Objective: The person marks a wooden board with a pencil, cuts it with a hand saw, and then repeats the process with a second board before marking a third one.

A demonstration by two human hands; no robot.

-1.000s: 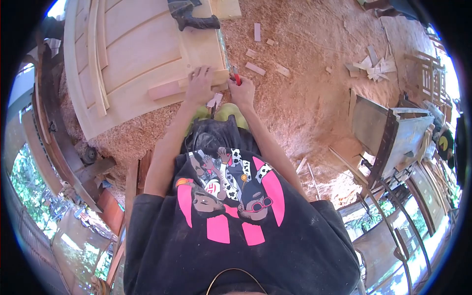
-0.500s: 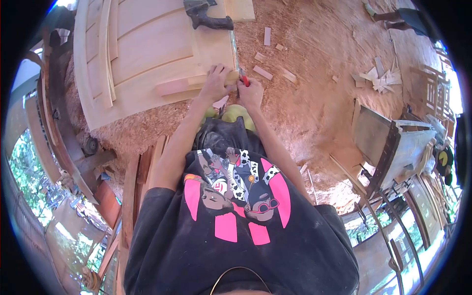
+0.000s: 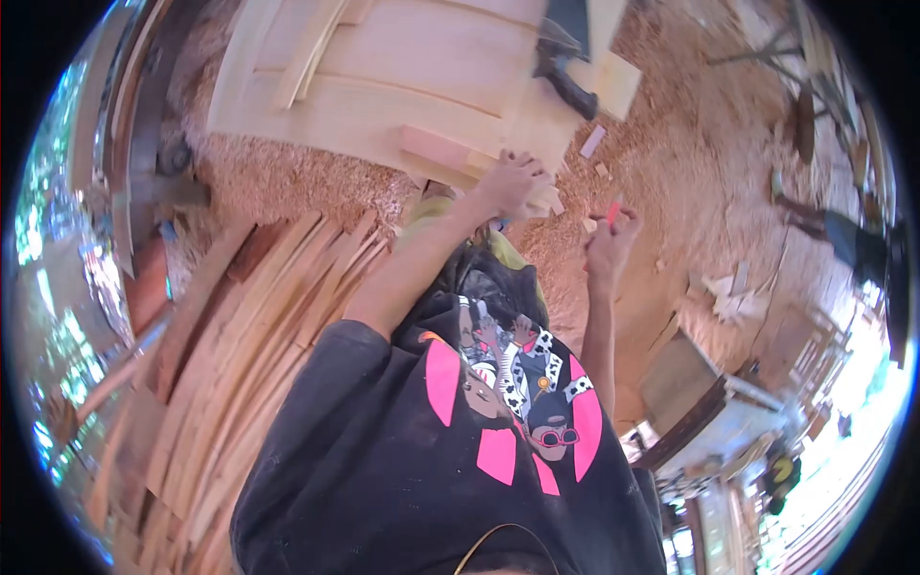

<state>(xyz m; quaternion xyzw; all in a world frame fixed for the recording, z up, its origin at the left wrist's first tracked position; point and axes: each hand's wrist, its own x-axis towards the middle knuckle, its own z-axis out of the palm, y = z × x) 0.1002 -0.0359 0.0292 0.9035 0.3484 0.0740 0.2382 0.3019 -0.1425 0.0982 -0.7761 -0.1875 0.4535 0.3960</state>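
My left hand (image 3: 517,182) is closed over the end of a short wooden strip (image 3: 436,146), which lies along the near edge of a pale panelled wooden board (image 3: 374,101). Small pale wood ends poke out under its fingers. Off to the right, above the floor and apart from the board, my right hand (image 3: 611,244) is closed on a slim red tool (image 3: 614,211); its exact kind is too blurred to make out. On the board's right side rests a handsaw (image 3: 567,86) with a dark handle.
Long planks (image 3: 259,316) lie stacked to my left. Wood shavings and offcuts (image 3: 593,142) cover the floor (image 3: 671,192). A box-like wooden piece (image 3: 690,402) stands at the right, and another person (image 3: 843,240) is partly visible beyond it.
My right hand has moved away from the strip to the right, taking the red tool with it. My left hand stays at the strip's end. The view has turned, showing more planks at left.
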